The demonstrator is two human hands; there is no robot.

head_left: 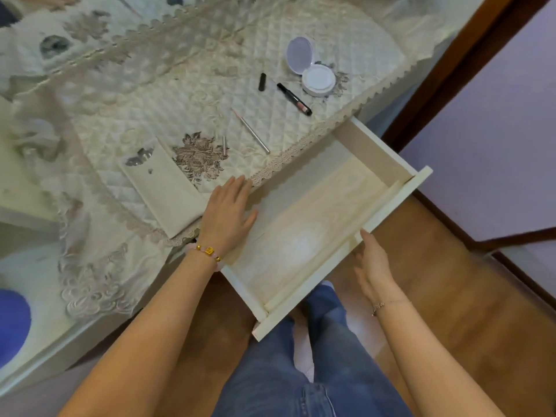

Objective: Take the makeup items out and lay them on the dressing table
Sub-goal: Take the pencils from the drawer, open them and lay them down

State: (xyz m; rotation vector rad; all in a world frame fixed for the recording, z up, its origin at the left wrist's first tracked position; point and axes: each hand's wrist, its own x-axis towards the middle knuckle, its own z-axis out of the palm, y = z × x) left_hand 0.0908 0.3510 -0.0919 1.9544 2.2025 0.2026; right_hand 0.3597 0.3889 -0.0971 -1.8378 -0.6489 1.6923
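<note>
The cream drawer (394, 203) of the dressing table is pulled out and I see nothing inside it. My left hand (227, 212) lies flat, fingers apart, on the table's front edge where it meets the drawer. My right hand (371, 260) rests against the drawer's front panel from outside, fingers extended. On the quilted lace cloth (168, 94) lie an open white compact (313, 69), a black lip pen (294, 99), a small black cap (262, 82), a slim silver pencil (251, 131), a short pink cap (224, 143) and a cream flat case (164, 188).
A wooden floor (451, 296) lies under the drawer, with a brown door frame (445, 70) at the right. My legs in blue jeans (301, 371) stand below the drawer. A blue round object (12, 323) shows at the left edge.
</note>
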